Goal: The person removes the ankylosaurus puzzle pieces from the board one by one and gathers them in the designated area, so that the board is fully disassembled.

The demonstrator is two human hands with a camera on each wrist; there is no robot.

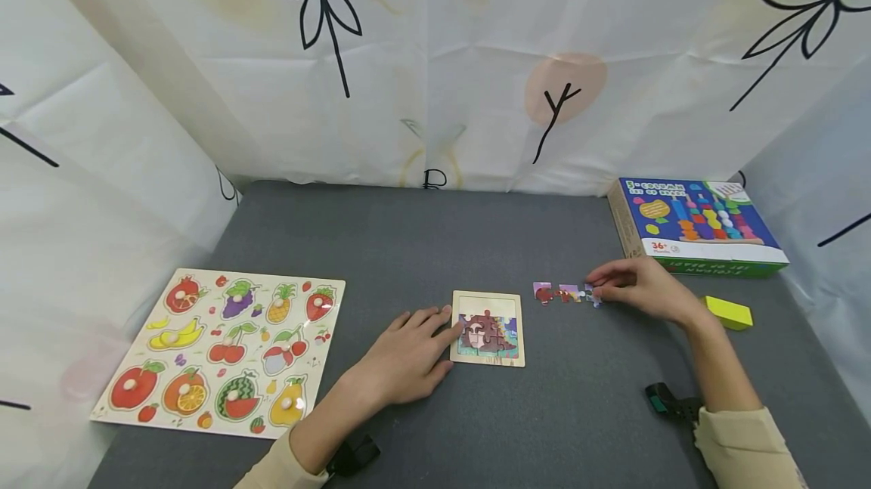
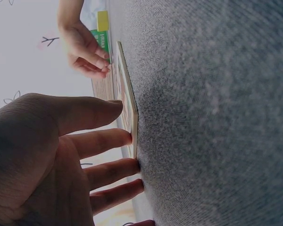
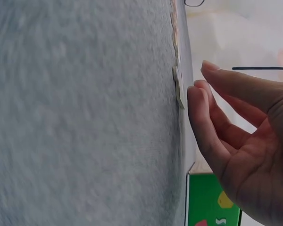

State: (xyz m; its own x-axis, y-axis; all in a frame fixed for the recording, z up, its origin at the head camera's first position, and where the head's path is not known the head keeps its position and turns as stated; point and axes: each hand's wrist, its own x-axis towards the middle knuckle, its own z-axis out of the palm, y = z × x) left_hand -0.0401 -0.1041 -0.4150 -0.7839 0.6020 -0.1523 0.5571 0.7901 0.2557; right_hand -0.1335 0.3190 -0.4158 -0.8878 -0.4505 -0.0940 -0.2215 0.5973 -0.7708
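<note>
My left hand rests on the table with its fingers spread, thumb and index finger at the left edge of a small wooden puzzle board. Joined jigsaw pieces with a brown figure fill the lower part of the board's recess; bare wood shows above them. To the right lies a short row of loose jigsaw pieces. My right hand hovers at the row's right end, fingers loosely bent. In the right wrist view, its fingertips are just above the end piece, with nothing visible between them.
On the left lies a large fruit peg board. A boxed toy set stands at the back right, with a yellow block in front of it, beside my right forearm. White patterned cloth encloses the grey table.
</note>
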